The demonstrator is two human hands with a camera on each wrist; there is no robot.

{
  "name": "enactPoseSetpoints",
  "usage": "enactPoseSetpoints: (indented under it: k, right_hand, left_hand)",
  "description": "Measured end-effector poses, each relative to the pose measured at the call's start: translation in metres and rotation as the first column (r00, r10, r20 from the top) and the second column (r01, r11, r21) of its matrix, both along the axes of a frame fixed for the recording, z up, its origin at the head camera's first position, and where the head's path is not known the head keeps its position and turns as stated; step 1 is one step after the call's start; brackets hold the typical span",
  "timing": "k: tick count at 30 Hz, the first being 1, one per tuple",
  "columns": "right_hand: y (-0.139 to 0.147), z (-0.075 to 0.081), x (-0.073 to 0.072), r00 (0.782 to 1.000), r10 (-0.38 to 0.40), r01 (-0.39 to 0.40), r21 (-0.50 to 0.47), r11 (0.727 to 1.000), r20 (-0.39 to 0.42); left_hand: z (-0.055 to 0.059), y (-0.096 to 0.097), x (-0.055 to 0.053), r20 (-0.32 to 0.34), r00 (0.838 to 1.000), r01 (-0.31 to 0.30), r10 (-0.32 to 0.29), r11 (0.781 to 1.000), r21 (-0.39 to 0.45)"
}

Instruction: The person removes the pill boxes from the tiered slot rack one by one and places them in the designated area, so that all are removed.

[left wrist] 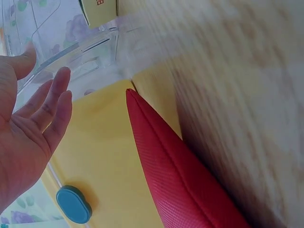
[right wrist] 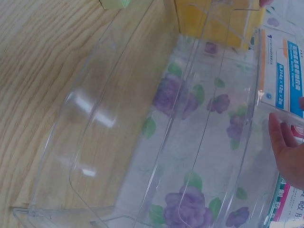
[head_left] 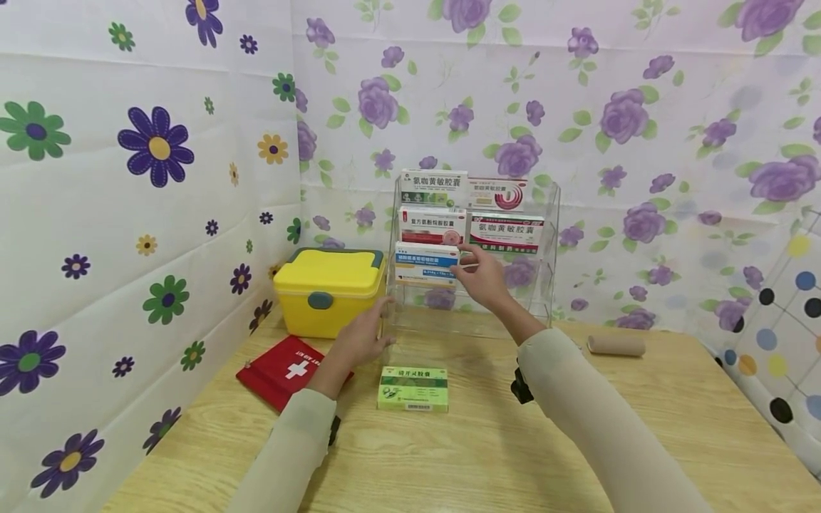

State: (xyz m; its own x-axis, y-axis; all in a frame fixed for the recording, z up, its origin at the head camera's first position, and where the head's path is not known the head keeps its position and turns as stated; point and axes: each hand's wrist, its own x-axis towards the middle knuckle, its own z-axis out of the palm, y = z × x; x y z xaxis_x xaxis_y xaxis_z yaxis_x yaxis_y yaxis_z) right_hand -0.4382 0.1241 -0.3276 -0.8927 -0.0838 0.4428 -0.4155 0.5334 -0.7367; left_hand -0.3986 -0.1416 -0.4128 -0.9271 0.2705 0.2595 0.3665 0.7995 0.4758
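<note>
A blue-and-white medicine box (head_left: 420, 265) sits on the left of a lower tier of the clear acrylic rack (head_left: 474, 329). My right hand (head_left: 485, 282) pinches this box at its right end, thumb by the front face and fingers near the upper corner. In the right wrist view, the box (right wrist: 280, 71) shows its blue label beside the fingertips. My left hand (head_left: 360, 338), its fingers relaxed and holding nothing, is by the rack's lower left side, in front of the yellow case (head_left: 327, 313). A green medicine box (head_left: 413, 390) lies flat on the table before the rack.
Upper tiers carry several medicine boxes, including a red-and-green one (head_left: 505, 232) close to my right hand. A red first aid pouch (head_left: 282, 370) lies under my left forearm's side, against the yellow case. Toward the right back, a brown cardboard roll (head_left: 616, 345) rests on the wooden table (head_left: 487, 456).
</note>
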Motion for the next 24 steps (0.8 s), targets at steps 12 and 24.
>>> enactPoseSetpoints:
  k: [12,24]
  right_hand:
    - [-0.0034,-0.0026,-0.0010,0.998,-0.001,0.002,0.017,1.000,-0.067]
    - [-0.0070,-0.0085,-0.0042,0.993,-0.033,0.027,-0.055,0.998,-0.115]
  left_hand:
    - [-0.0004,0.0002,0.0001,0.011,1.000,0.010,-0.011,0.999,0.041]
    - [-0.0005,0.0050,0.0009,-0.011,1.000,0.013,-0.012,0.999,0.045]
